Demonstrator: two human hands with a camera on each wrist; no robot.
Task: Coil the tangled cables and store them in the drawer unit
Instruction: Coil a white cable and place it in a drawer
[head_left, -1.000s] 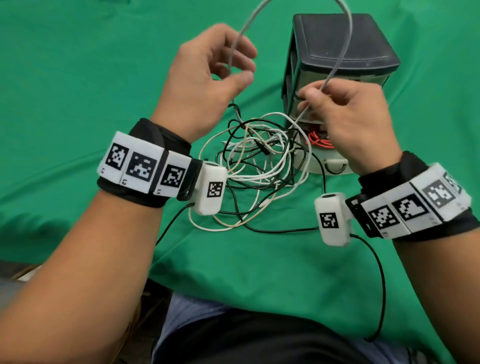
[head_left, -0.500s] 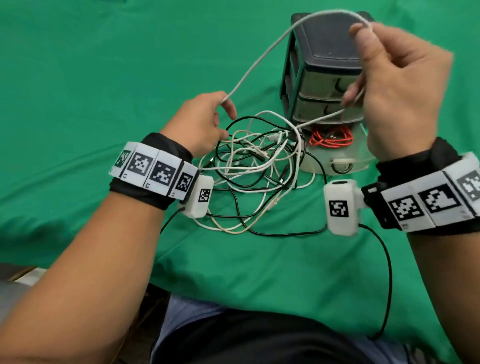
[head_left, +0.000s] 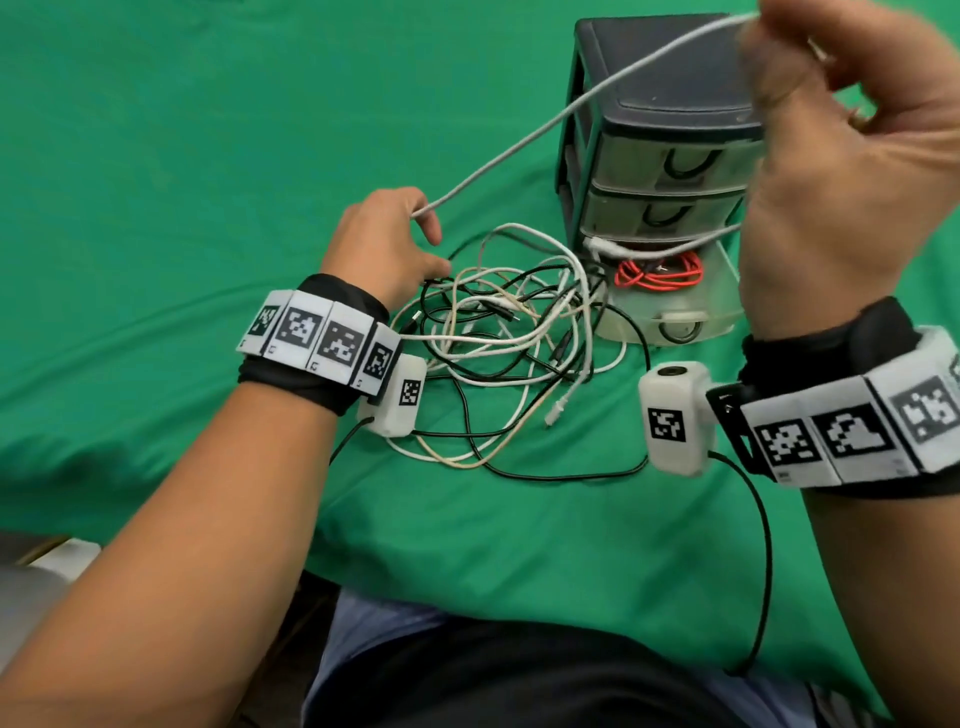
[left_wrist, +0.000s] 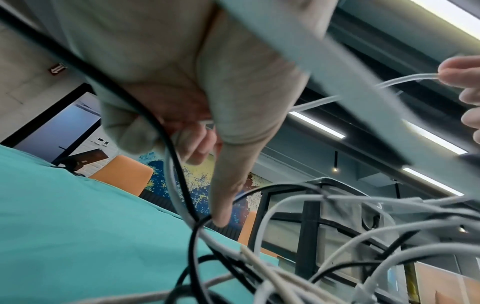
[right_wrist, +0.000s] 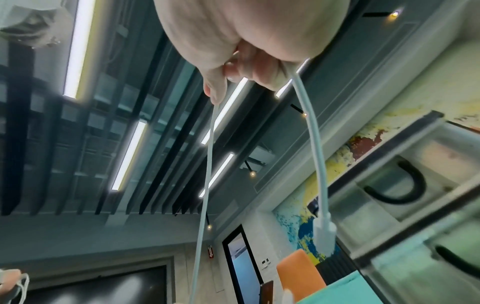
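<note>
With the raised right hand (head_left: 852, 156) and low left hand (head_left: 387, 244) both pinching the thin grey-white cable (head_left: 545, 124) taut over the tangled black-and-white pile (head_left: 509, 338), a hard pull risks dragging that pile or tipping the dark plastic drawer unit (head_left: 660, 130).

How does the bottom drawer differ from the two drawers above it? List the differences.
The bottom drawer is pulled out; the two upper drawers sit shut in the drawer unit. The bottom drawer holds a red cable; nothing can be made out in the upper drawers. All three are translucent, each with a dark curved handle.
</note>
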